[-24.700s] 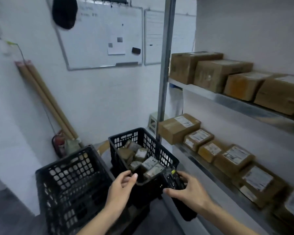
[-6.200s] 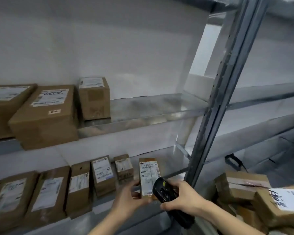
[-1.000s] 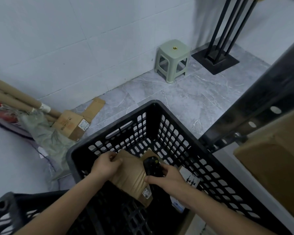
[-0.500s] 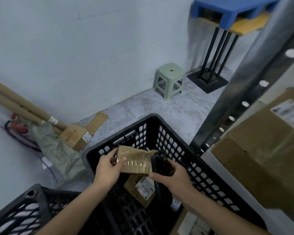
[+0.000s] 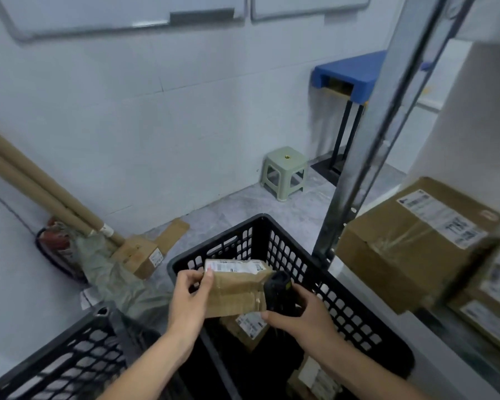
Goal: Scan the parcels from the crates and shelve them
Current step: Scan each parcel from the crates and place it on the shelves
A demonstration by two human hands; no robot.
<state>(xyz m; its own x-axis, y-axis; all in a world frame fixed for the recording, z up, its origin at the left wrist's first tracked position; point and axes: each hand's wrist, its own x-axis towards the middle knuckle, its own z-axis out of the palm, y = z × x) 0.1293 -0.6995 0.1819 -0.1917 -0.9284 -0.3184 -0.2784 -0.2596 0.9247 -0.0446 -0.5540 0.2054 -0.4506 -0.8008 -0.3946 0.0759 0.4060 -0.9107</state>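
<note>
Head camera is looking down over a black plastic crate (image 5: 315,272) standing on the grey floor, with both hands raised above its open top. Left hand (image 5: 189,298) is gripping the left end of a small cardboard parcel (image 5: 234,293), thumb curled over the near top corner and fingers wrapped behind it; the parcel is being held clear of the crate, its white shipping label (image 5: 234,266) facing upward along the far top face and clear tape showing on the near face. Right hand (image 5: 298,313) is curling around a black handheld scanner (image 5: 279,293), whose head is sitting against the parcel's right end. Two more labelled parcels are lying inside the crate, one (image 5: 247,327) directly beneath the held parcel and another (image 5: 315,379) near the lower right corner. A second black crate (image 5: 64,362) is standing just beside the first, at lower left. A metal shelf upright (image 5: 367,140) is rising to the right of the crate, and a large labelled carton (image 5: 416,243) is sitting on the shelf beside it, with further cartons (image 5: 491,295) to its right. Against the tiled wall, a green plastic stool (image 5: 285,171), long cardboard tubes (image 5: 41,192) and a small box (image 5: 140,255) are resting on the floor.
</note>
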